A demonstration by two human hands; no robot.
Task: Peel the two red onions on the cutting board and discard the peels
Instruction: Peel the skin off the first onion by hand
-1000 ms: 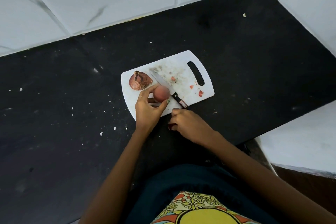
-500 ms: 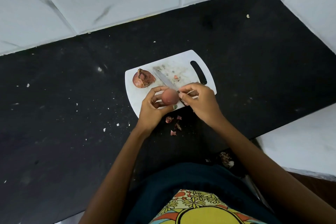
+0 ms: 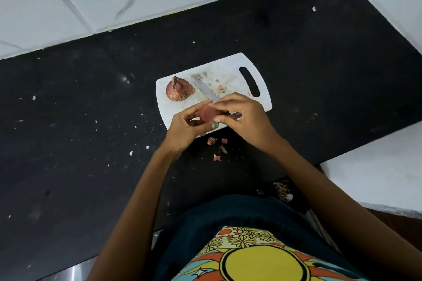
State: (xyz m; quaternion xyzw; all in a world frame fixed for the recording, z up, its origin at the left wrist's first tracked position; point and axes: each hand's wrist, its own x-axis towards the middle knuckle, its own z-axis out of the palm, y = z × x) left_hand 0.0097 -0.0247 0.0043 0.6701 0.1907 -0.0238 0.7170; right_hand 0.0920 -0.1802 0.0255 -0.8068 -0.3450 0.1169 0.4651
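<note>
A white cutting board [image 3: 230,64] lies on the black counter. One red onion [image 3: 180,91], still in its dry skin, sits at the board's left end. My left hand [image 3: 186,129] holds the second, smooth pink onion [image 3: 208,114] just above the board's near edge. My right hand [image 3: 244,116] closes over that onion from the right, its fingertips pinching at the onion's surface. A knife [image 3: 204,89] lies across the board, its handle hidden under my right hand.
Several pink peel scraps [image 3: 218,147] lie on the black counter [image 3: 91,143] just below the board. White tiled walls rise at the back and right. A white surface [image 3: 376,171] sits at the lower right, with more scraps [image 3: 282,188] beside it.
My right hand left the counter, where peel scraps now lie, and came up to the onion held in my left hand. It now covers more of the onion.
</note>
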